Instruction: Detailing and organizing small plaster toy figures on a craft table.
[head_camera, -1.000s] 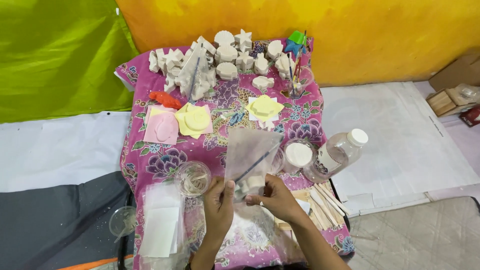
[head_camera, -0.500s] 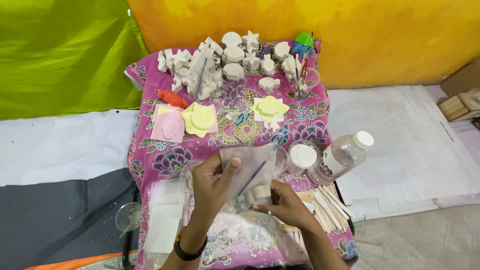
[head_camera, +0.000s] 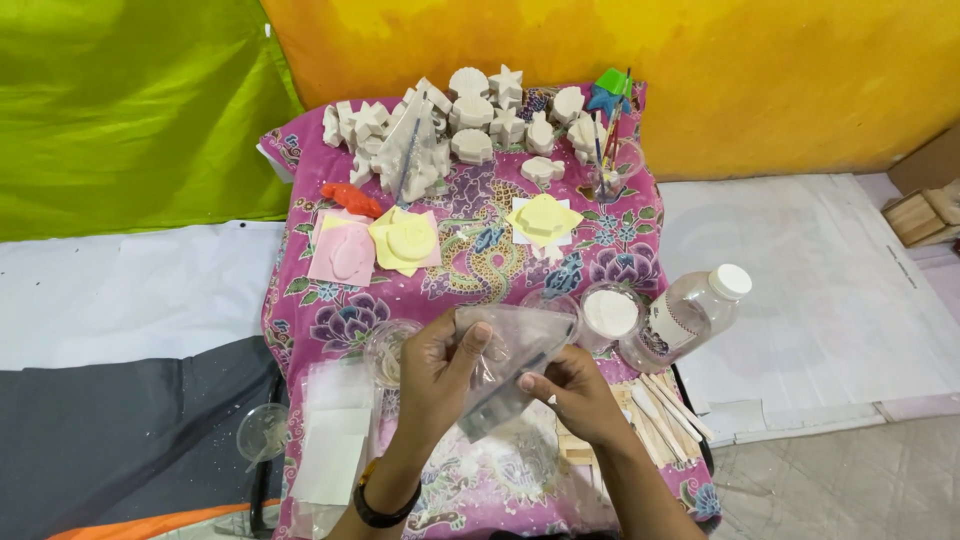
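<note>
Big yellow wall (head_camera: 600, 60) across the top of the frame, green sheet (head_camera: 130, 110) upper left. Centre is a table under a pink floral cloth (head_camera: 470, 260), with a bunch of white plaster shapes (head_camera: 470, 120) along its far edge and yellow and pink moulds (head_camera: 405, 240) below them. A clear bottle with a white cap (head_camera: 690, 310) lies right of centre.

Lower middle, both hands hold a clear plastic bag (head_camera: 510, 360) up over the cloth: left hand (head_camera: 435, 375) fingers pinched on its left side, right hand (head_camera: 575, 390) fingers clamped on its lower right edge. Thin wooden sticks (head_camera: 665, 405) just right.
</note>
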